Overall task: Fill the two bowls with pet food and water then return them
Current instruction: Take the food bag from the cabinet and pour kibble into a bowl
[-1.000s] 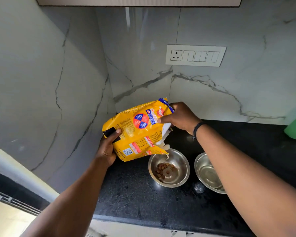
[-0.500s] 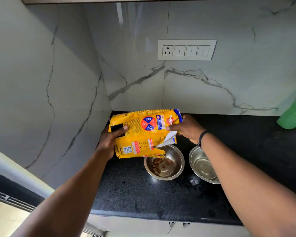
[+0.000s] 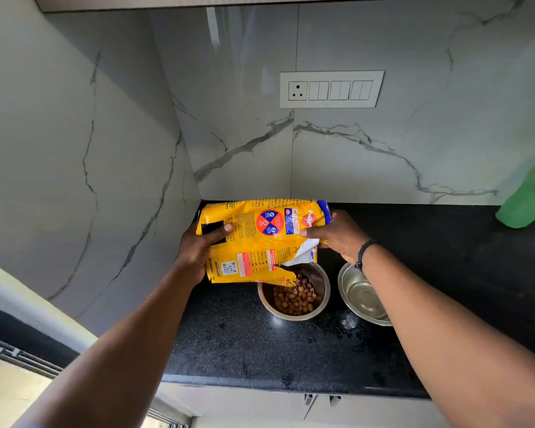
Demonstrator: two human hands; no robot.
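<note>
Head view: two marble wall panels [image 3: 383, 156] meet in a corner above the black speckled bench [image 3: 291, 350], whose back left corner lies right under that seam. One white switch plate [image 3: 331, 89] is set in the back wall, with a single socket at its left end. One green plastic bottle [image 3: 530, 196] leans in at the bench's back edge far to the right, well apart from everything else.

One yellow pet food bag [image 3: 260, 242] is held on its side over the back left corner of the bench, its torn mouth tipped down to the right. The bag covers the rear left rim of the nearer bowl. Two hands hold it. The left hand [image 3: 198, 250] grips the bag's closed end, thumb curled across the printed face. The right hand [image 3: 337, 234] pinches the bag near the torn mouth, thumb on the front and fingers behind, with one dark band on its wrist.

Two steel bowls stand side by side on the bench, just apart, a little in from its back edge. The left bowl [image 3: 320, 299] sits under the bag's mouth and holds a heap of brown kibble [image 3: 295, 296]. The right bowl [image 3: 360, 293] shows only bare shiny metal, and the right forearm crosses over its right rim, hiding that side.
</note>
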